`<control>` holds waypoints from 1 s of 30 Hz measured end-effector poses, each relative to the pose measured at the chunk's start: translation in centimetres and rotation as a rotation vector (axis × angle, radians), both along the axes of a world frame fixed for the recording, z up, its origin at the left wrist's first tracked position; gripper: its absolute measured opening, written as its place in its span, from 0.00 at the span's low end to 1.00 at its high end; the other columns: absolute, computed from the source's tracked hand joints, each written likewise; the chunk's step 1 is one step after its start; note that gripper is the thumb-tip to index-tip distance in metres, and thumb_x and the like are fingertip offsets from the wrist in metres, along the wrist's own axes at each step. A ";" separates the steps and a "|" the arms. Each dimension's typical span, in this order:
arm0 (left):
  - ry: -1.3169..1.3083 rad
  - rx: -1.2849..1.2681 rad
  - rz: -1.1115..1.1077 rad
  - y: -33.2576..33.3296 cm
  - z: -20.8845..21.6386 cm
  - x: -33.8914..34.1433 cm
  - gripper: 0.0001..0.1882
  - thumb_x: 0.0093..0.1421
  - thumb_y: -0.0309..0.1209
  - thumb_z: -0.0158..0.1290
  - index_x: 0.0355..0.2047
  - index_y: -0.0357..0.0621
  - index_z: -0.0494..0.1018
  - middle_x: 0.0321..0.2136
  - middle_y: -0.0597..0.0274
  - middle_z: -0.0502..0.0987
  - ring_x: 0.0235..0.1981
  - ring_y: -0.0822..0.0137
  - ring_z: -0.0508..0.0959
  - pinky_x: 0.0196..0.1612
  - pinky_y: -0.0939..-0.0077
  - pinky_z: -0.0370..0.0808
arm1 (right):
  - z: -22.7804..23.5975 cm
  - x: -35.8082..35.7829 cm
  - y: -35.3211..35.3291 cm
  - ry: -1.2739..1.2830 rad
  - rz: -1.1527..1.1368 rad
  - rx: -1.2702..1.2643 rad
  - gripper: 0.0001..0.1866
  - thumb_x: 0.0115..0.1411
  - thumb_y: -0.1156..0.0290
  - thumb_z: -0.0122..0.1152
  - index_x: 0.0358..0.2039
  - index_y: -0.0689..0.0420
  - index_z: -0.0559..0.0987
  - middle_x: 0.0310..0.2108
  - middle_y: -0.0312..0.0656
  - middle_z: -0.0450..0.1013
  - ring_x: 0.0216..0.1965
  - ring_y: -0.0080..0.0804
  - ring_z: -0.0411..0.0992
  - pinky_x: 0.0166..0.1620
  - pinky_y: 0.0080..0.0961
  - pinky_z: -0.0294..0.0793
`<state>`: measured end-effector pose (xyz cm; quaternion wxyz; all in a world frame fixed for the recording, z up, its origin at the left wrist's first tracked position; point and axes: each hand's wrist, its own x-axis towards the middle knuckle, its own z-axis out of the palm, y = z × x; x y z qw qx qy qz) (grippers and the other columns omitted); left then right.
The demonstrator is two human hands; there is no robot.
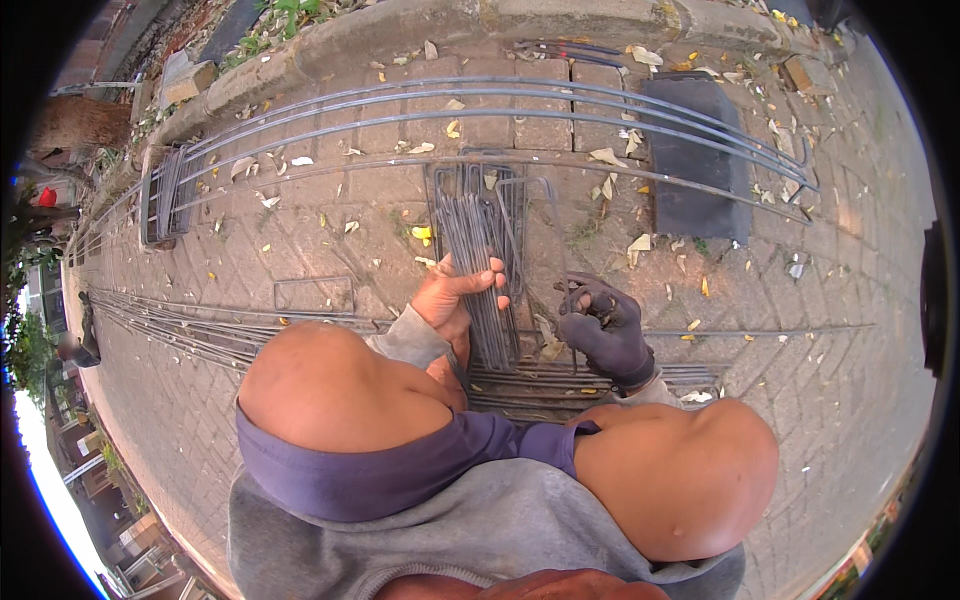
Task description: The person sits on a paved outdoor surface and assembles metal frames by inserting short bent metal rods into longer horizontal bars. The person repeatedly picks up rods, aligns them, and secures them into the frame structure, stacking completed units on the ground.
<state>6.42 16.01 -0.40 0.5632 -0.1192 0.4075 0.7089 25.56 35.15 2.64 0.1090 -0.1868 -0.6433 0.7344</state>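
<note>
My left hand (452, 296) is bare and grips a bundle of bent steel stirrups (485, 235) that stands on the brick paving in front of me. My right hand (603, 325), in a dark glove, is curled beside the bundle's right edge with its fingertips pinched together; whether thin wire is in them I cannot tell. Under both hands several straight steel bars (560, 382) lie crosswise. My bare knees and purple shorts fill the lower part of the view.
Long curved rebar rods (500, 100) lie across the paving further out. A single rectangular stirrup (313, 295) lies to the left, another stack of stirrups (165, 195) at far left. A dark mat (695, 160) lies at right. Dry leaves are scattered about.
</note>
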 end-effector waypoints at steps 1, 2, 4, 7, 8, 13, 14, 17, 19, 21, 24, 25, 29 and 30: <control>-0.001 -0.011 -0.003 0.0 0.2 0.1 0.20 0.61 0.19 0.60 0.53 0.45 0.70 0.42 0.62 0.79 0.43 0.65 0.82 0.43 0.57 0.85 | -0.2 -0.3 -0.1 0.021 -0.005 0.055 0.06 0.56 0.76 0.67 0.25 0.63 0.77 0.24 0.34 0.71 0.28 0.23 0.70 0.35 0.28 0.71; -0.006 -0.021 -0.010 0.1 0.3 0.2 0.21 0.61 0.19 0.60 0.53 0.45 0.70 0.43 0.62 0.79 0.44 0.64 0.81 0.43 0.56 0.85 | -0.5 -0.6 -0.1 0.031 -0.008 0.147 0.07 0.56 0.76 0.67 0.25 0.63 0.78 0.23 0.35 0.71 0.28 0.24 0.70 0.34 0.27 0.71; 0.008 -0.034 -0.017 0.1 0.6 0.4 0.21 0.61 0.19 0.60 0.53 0.45 0.70 0.44 0.62 0.79 0.45 0.64 0.81 0.45 0.57 0.85 | -1.1 -1.3 -0.4 0.026 0.023 0.161 0.07 0.56 0.75 0.68 0.25 0.62 0.78 0.22 0.38 0.71 0.25 0.26 0.69 0.31 0.29 0.71; 0.063 -0.049 -0.032 0.2 0.5 0.8 0.22 0.61 0.19 0.61 0.53 0.45 0.70 0.44 0.63 0.80 0.46 0.64 0.81 0.47 0.57 0.85 | -2.2 -3.0 -1.3 0.008 0.059 0.233 0.08 0.55 0.74 0.69 0.24 0.61 0.78 0.21 0.41 0.71 0.22 0.29 0.70 0.28 0.32 0.70; 0.095 -0.020 -0.038 0.1 0.5 0.9 0.22 0.60 0.19 0.62 0.53 0.45 0.71 0.44 0.63 0.80 0.46 0.64 0.81 0.47 0.57 0.84 | -2.4 -3.6 -1.8 -0.003 0.056 0.261 0.08 0.55 0.74 0.69 0.24 0.61 0.79 0.21 0.41 0.71 0.21 0.30 0.70 0.27 0.32 0.70; 0.102 -0.075 0.029 -1.0 0.4 0.5 0.20 0.59 0.19 0.62 0.51 0.44 0.72 0.41 0.62 0.81 0.45 0.61 0.82 0.48 0.59 0.84 | -2.9 -5.9 -3.1 -0.126 0.184 -0.015 0.09 0.58 0.70 0.69 0.25 0.61 0.81 0.21 0.37 0.74 0.20 0.23 0.72 0.25 0.26 0.69; 0.080 -0.118 0.055 -1.4 0.4 0.4 0.20 0.59 0.19 0.63 0.50 0.44 0.72 0.41 0.62 0.81 0.45 0.61 0.82 0.47 0.60 0.84 | -3.1 -6.3 -2.9 -0.157 0.234 -0.125 0.10 0.59 0.70 0.69 0.25 0.60 0.81 0.19 0.34 0.74 0.19 0.19 0.71 0.23 0.23 0.67; 0.052 -0.040 0.085 -2.6 0.7 0.1 0.18 0.59 0.18 0.62 0.49 0.43 0.73 0.39 0.62 0.80 0.42 0.61 0.82 0.45 0.63 0.84 | -4.7 -9.0 -1.8 -0.301 0.174 -0.312 0.10 0.61 0.67 0.68 0.26 0.59 0.82 0.18 0.33 0.74 0.18 0.17 0.71 0.23 0.22 0.68; 0.088 -0.028 0.090 -3.1 0.9 -0.3 0.18 0.59 0.18 0.62 0.49 0.43 0.73 0.39 0.62 0.80 0.40 0.62 0.82 0.44 0.63 0.84 | -6.5 -11.4 -1.8 -0.363 0.005 -0.101 0.11 0.60 0.65 0.69 0.29 0.60 0.83 0.19 0.37 0.76 0.20 0.22 0.74 0.24 0.27 0.72; 0.110 -0.010 0.100 -3.5 1.0 -0.5 0.17 0.59 0.18 0.62 0.48 0.42 0.73 0.38 0.62 0.80 0.39 0.63 0.82 0.43 0.63 0.84 | -8.3 -12.5 -2.4 -0.410 -0.108 0.162 0.13 0.58 0.63 0.70 0.30 0.61 0.83 0.20 0.41 0.77 0.20 0.26 0.75 0.26 0.30 0.74; 0.118 -0.024 0.118 -3.8 1.1 -0.6 0.16 0.59 0.17 0.61 0.47 0.41 0.73 0.39 0.61 0.80 0.38 0.64 0.82 0.42 0.63 0.84 | -10.5 -14.1 -4.2 -0.390 -0.026 0.729 0.14 0.57 0.62 0.67 0.32 0.61 0.85 0.29 0.53 0.81 0.28 0.44 0.79 0.32 0.36 0.75; 0.106 -0.042 0.118 -3.8 1.1 -0.6 0.16 0.59 0.17 0.60 0.47 0.41 0.74 0.39 0.61 0.80 0.38 0.64 0.82 0.42 0.63 0.84 | -11.0 -14.3 -4.6 -0.416 -0.029 0.661 0.14 0.56 0.61 0.67 0.31 0.61 0.84 0.29 0.54 0.80 0.27 0.46 0.79 0.33 0.37 0.76; 0.062 -0.058 0.110 -3.9 1.0 -0.7 0.15 0.60 0.16 0.59 0.47 0.41 0.74 0.40 0.62 0.80 0.38 0.65 0.82 0.42 0.65 0.84 | -11.0 -13.8 -4.1 -0.440 -0.120 0.463 0.14 0.54 0.61 0.69 0.27 0.61 0.83 0.26 0.53 0.79 0.26 0.47 0.78 0.32 0.37 0.76; 0.043 -0.058 0.113 -3.8 0.9 -0.7 0.16 0.60 0.16 0.60 0.48 0.40 0.74 0.41 0.60 0.81 0.39 0.64 0.82 0.42 0.64 0.84 | -10.5 -13.2 -3.5 -0.465 -0.154 0.422 0.13 0.54 0.62 0.69 0.26 0.61 0.82 0.25 0.52 0.79 0.25 0.46 0.78 0.32 0.36 0.76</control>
